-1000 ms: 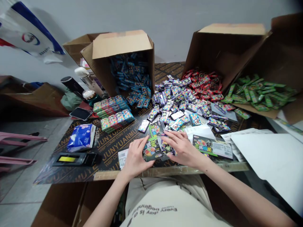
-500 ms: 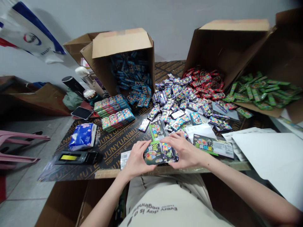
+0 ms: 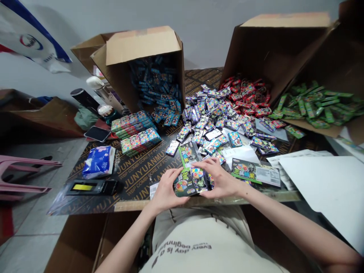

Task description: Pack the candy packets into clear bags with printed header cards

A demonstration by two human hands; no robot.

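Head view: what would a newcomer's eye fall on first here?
The central heap of purple packets likely strikes first. To its right lie red packets, then green packets. In front, the left hand holds a dark card; the right hand spans small packets beside it.

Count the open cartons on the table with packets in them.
3: the left carton, with blue packets; the middle carton, with red packets; and the right carton, with green packets. Any behind these would be hidden.

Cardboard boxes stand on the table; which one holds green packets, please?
The rightmost box, with green packets; the left box holds blue ones, the middle box red ones.
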